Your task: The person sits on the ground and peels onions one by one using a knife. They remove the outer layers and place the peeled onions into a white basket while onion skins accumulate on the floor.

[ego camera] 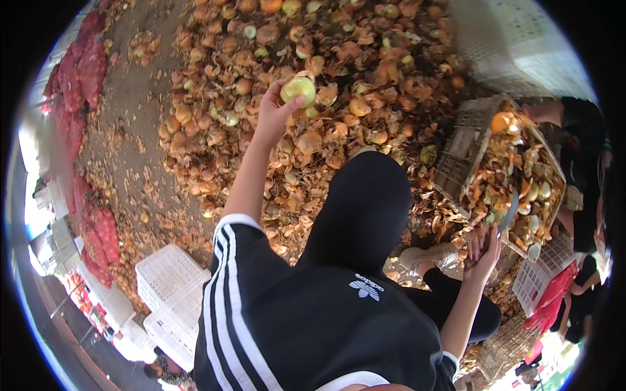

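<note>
My left hand (279, 111) is raised over a wide heap of onions and loose skins, its fingers and thumb closed round a pale green, peeled onion (299, 91). Off to the right, my right hand (481, 256) grips a knife with a curved blade (510, 213); its handle is mostly hidden by the fingers. The blade points up over the near edge of a plastic crate (462, 146) filled with onion skins and onion pieces (530, 190). My bent knee, in dark trousers, stands between my two hands, in front of the heap (313, 141).
Stacked white plastic crates (166, 273) stand at the lower left. Red mesh sacks (100, 239) line the left side beyond bare ground strewn with skins. Pale crates (538, 68) stand at the upper right. Other people in dark clothes (584, 176) are close behind the filled crate.
</note>
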A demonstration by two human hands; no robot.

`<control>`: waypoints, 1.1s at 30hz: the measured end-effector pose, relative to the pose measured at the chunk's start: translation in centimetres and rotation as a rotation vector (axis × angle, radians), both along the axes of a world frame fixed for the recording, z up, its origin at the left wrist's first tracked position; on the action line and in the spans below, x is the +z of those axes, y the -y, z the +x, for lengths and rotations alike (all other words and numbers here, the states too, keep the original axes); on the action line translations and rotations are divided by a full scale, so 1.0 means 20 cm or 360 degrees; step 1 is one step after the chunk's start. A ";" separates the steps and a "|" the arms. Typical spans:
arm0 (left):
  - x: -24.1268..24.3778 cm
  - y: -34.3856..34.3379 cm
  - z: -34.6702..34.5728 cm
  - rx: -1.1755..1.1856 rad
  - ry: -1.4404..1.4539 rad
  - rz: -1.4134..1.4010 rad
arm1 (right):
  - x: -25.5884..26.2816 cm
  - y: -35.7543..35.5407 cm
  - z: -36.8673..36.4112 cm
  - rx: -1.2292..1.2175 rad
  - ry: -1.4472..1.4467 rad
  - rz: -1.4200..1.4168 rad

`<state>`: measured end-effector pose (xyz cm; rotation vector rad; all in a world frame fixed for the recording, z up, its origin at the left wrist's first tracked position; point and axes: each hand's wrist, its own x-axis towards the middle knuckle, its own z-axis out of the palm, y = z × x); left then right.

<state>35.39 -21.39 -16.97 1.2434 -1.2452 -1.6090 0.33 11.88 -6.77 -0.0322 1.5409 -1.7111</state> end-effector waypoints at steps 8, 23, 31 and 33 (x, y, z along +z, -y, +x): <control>0.96 -0.28 -0.94 -0.1248 -0.0865 -0.0374 | 0.19 0.10 -0.28 0.0335 -0.1331 -0.0024; 0.78 -1.06 -1.83 -0.1189 -0.0812 0.0638 | 0.40 -0.13 -0.53 0.0344 -0.1980 0.0431; 0.68 -1.13 -1.87 -0.1339 -0.0930 0.0032 | 0.37 -0.12 -0.54 0.0286 -0.2214 0.0589; 0.70 -1.12 -1.86 -0.1330 -0.0960 0.0178 | 0.37 -0.11 -0.53 0.0284 -0.2173 0.0568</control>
